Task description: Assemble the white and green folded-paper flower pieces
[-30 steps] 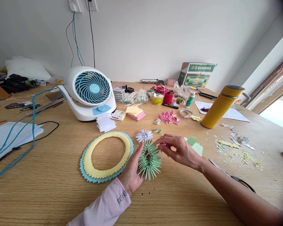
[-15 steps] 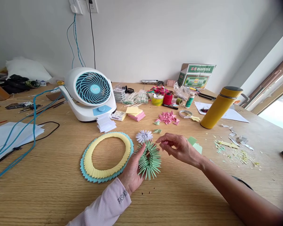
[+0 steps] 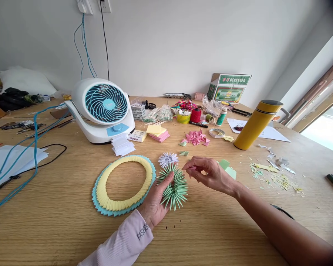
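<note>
My left hand [image 3: 155,201] grips a spiky green folded-paper ring [image 3: 174,187] from its left side, the thumb reaching into its middle. My right hand [image 3: 208,173] hovers just right of the ring's top, fingers pinched on a small pink folded piece. A large yellow paper ring on a blue one [image 3: 124,184] lies flat to the left. A small white paper flower [image 3: 168,159] sits just behind the green ring. Loose green paper pieces [image 3: 226,168] lie behind my right hand.
A white and blue desk fan [image 3: 102,111] stands at the back left with blue cables [image 3: 30,147]. Stacks of note paper [image 3: 157,133], pink folded pieces [image 3: 195,137], a yellow flask [image 3: 255,125], a tape roll [image 3: 217,132], a green box [image 3: 229,88] and paper scraps [image 3: 274,171] lie around.
My right hand has lifted slightly and drawn a little away from the green ring. My left thumb has slid further into the ring. The view shifted a little.
</note>
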Demonstrator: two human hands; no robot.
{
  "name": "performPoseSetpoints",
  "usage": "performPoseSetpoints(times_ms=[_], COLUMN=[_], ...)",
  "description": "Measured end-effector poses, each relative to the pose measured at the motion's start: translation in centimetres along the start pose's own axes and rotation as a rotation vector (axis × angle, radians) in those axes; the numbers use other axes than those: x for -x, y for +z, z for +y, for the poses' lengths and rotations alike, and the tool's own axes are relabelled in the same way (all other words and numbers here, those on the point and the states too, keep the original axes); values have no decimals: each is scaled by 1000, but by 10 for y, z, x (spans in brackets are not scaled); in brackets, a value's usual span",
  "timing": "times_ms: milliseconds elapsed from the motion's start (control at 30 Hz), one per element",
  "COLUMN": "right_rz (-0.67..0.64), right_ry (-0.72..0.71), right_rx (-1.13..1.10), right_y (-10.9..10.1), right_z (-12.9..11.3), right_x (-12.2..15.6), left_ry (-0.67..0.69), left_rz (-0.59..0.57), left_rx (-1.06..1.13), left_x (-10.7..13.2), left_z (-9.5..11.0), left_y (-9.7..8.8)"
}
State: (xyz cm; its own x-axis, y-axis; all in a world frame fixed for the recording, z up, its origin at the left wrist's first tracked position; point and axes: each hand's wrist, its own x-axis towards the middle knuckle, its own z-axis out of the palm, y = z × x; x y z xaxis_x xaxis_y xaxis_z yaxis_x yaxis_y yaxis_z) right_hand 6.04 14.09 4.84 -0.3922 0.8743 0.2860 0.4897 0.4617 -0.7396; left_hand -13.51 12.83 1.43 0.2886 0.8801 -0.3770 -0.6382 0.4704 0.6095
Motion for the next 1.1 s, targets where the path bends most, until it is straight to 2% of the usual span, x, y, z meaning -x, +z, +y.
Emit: performPoseSetpoints(times_ms=[367, 533, 1100], right_rz=[22, 36, 26], right_ry=[92, 75, -7], right_rx=[-135, -185, -8], right_y=[-2, -2, 1], right_z=[-1, -2, -1], right_x=[0, -2, -2], left_ry=[5, -1, -20], left_rz=[-13, -29, -54], left_rx=[-18, -42, -31], left_x=[2, 2, 0], left_z=[0, -1, -2], left_y=[2, 0, 0])
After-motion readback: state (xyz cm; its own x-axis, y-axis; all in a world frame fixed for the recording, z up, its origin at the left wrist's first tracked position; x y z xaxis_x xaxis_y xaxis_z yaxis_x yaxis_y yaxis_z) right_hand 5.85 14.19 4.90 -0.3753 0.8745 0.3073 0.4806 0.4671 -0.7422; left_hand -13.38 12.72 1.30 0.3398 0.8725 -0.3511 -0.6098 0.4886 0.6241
